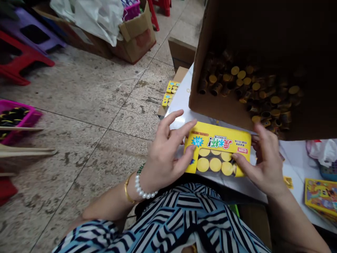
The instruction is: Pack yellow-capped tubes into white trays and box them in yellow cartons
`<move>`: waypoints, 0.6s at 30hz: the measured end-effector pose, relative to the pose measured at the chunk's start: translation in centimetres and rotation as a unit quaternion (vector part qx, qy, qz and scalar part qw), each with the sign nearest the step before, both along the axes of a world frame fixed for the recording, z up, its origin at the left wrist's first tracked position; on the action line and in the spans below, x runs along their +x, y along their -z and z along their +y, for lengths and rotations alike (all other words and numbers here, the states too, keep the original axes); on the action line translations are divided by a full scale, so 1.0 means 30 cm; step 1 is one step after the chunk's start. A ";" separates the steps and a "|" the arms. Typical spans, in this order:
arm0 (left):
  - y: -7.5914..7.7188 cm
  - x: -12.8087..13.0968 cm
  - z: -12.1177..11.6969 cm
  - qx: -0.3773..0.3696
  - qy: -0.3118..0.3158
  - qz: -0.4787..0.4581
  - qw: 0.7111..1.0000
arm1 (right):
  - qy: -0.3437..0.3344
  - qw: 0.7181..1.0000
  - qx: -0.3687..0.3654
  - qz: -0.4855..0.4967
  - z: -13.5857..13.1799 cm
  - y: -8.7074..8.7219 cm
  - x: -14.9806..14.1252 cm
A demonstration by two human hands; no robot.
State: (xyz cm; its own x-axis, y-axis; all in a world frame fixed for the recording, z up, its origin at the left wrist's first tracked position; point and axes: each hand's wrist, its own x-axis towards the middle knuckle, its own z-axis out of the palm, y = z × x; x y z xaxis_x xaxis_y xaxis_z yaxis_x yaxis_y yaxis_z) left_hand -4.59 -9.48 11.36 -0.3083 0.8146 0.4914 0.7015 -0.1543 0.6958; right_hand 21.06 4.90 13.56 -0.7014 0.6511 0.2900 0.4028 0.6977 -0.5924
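A yellow printed box (221, 136) with a window is held level in front of my body, over the near edge of the white table. Through its window show rows of round yellow lids (215, 164). My left hand (168, 147) grips the box's left end, thumb on the front and index finger at the upper corner, other fingers lifted. My right hand (267, 160) holds the right end, its thumb pressed on the window's edge and its fingers behind. Just beyond, a large cardboard carton (218, 114) lies on its side with many small yellow-lidded cups (241, 74) inside.
The white table (296, 165) carries a colourful box (321, 196) at the right. Similar yellow boxes (167, 99) are stacked low past the table's left edge. On the floor stand a pink basket (33, 121), a red stool (23, 59) and open cardboard boxes (139, 44).
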 end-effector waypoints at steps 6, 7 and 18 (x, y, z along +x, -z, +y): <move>-0.042 -0.010 0.017 -0.027 0.046 0.082 0.995 | -0.026 0.998 0.029 -0.039 0.032 -0.012 -0.022; -0.040 -0.008 0.021 -0.025 0.048 0.081 0.995 | -0.039 0.998 0.036 -0.042 0.039 -0.015 -0.022; -0.010 -0.031 0.051 0.042 0.070 0.084 0.993 | -0.135 0.989 0.032 -0.044 0.073 -0.017 -0.015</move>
State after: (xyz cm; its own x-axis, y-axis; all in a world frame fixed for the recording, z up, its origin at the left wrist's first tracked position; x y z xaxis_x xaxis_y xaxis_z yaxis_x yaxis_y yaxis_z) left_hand -5.53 -7.96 11.64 -0.1038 0.7974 0.5944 0.7743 -0.3104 0.5515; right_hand 20.60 7.10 14.06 -0.8715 0.4194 0.2540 0.2457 0.8219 -0.5139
